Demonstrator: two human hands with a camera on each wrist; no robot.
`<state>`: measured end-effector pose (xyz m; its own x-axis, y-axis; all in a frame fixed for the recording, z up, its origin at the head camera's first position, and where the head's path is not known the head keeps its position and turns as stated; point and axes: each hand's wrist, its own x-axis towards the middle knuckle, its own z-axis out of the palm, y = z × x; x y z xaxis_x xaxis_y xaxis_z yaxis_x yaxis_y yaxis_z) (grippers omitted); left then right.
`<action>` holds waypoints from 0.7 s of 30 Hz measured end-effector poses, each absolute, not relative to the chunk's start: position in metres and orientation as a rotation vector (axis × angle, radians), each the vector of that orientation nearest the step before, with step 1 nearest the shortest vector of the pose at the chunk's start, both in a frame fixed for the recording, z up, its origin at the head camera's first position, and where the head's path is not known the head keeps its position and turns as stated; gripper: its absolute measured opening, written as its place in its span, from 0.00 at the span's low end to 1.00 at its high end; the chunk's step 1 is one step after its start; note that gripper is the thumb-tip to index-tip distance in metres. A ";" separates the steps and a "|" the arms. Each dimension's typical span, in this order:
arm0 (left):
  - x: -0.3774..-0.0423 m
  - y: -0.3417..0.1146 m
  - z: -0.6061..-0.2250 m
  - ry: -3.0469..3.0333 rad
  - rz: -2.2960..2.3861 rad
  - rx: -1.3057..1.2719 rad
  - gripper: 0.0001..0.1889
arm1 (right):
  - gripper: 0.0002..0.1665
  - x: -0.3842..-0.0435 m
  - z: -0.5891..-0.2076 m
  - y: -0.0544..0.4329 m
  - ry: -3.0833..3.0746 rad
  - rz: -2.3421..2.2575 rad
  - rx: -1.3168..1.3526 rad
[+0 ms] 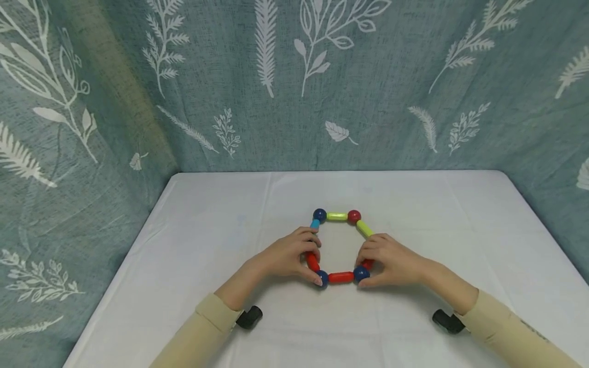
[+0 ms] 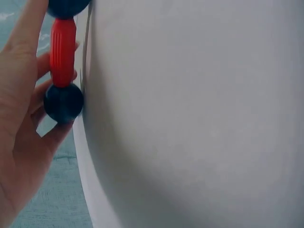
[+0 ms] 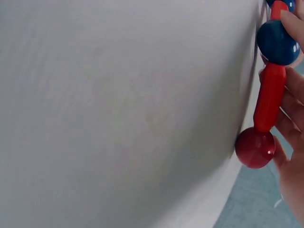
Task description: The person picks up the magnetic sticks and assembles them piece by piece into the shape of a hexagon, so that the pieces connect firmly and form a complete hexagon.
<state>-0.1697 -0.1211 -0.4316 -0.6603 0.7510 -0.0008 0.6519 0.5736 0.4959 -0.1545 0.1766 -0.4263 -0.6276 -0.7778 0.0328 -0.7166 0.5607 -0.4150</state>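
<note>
On the white tabletop lies a six-sided ring of toy building rods and balls. Its far side has a blue ball (image 1: pixel 319 215), a yellow-green rod (image 1: pixel 337 216) and a red ball (image 1: pixel 354 216). My left hand (image 1: pixel 292 254) grips the ring's left side, around a red rod (image 2: pixel 63 53), with the thumb on the near-left blue ball (image 1: pixel 323 279). Opposite, my right hand (image 1: pixel 391 260) holds the right side by a red rod (image 3: pixel 270 97), thumb at the near-right blue ball (image 1: pixel 361 273). Another red rod (image 1: pixel 341 277) joins those near balls. The hands partly cover both side corners.
A white cloth (image 1: pixel 221 214) covers the table. Grey-green curtains (image 1: pixel 294 133) with white leaf prints stand behind and at both sides. Black wrist devices (image 1: pixel 250 317) hang by both beige sleeves (image 1: pixel 202 327).
</note>
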 end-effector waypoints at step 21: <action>-0.176 -0.104 -0.434 2.985 1.048 0.499 0.16 | 0.16 -0.183 -0.425 0.176 2.923 -0.698 -0.532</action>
